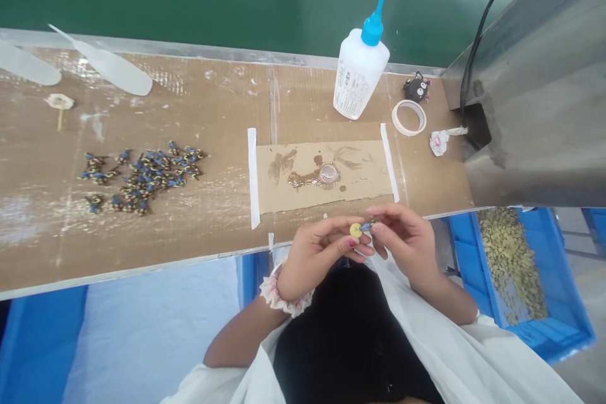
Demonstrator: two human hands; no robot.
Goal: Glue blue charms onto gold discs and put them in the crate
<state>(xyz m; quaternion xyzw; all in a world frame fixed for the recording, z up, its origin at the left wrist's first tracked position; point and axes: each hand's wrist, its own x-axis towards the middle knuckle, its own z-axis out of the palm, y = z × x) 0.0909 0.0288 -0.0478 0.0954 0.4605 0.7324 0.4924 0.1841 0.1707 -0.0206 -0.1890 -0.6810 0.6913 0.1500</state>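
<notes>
Left hand: the left hand (315, 252), a frilled band at its wrist, pinches a small round pale-yellow disc (355, 230) between thumb and fingertips.
Right hand: the right hand (407, 240) has its fingertips closed narrowly on a tiny blue-and-dark piece (368, 225), which touches the disc's edge.
Where the parts are: between the two sets of fingertips, just on the near side of the bench edge.
Beyond the fingers: a taped cardboard patch (284, 192) with a brown glue puddle (307, 180) lies close ahead; farther off stand a white squeeze bottle with a blue nozzle (360, 69) and a white tape roll (409, 117).
Left of the fingers: a scatter of small blue-and-dark pieces (142, 177), well apart.
Right of the fingers: a blue plastic crate (461, 246) full of yellowish discs (509, 259).
Step in hand: it looks as if the tiny piece is being seated on the disc.
What a next move calls for: probably a steady pinch on both parts and true alignment, since they are small and easily slip.
</notes>
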